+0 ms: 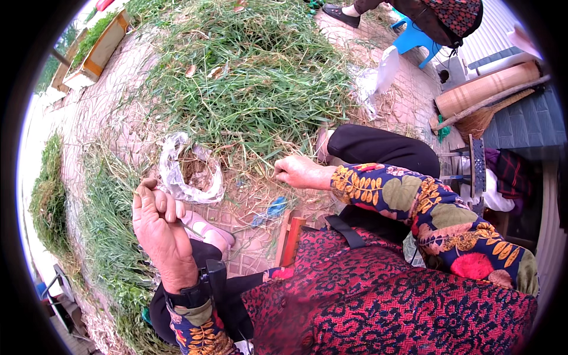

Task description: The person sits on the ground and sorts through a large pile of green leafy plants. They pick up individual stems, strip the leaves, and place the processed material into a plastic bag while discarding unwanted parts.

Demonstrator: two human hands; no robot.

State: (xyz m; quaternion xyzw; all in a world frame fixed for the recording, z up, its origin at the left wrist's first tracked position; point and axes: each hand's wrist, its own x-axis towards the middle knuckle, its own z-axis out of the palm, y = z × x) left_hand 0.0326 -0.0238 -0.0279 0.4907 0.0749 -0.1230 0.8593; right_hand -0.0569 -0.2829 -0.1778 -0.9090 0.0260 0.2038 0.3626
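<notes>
My left hand (162, 226) is raised at the left with its fingers curled, and a thin green grass stem (194, 231) pokes out of it at the wrist side. A dark strap with a small black device circles that wrist. Further right, my right hand (295, 172) is bunched above the near edge of a big heap of cut grass (248, 88). Whether anything sits between its fingertips is too small to tell. Between the hands, an opened white plastic bag (171, 171) lies on the ground with brown root-like bits (197, 171) in it.
A second grass pile (115, 239) lies left of my leg. Blue plastic scraps (276, 207) and dry straw litter the brick paving. Another person's leg (370, 4) shows beside a blue plastic stool (415, 40). A rolled mat (488, 88) and a broom (479, 117) lie right.
</notes>
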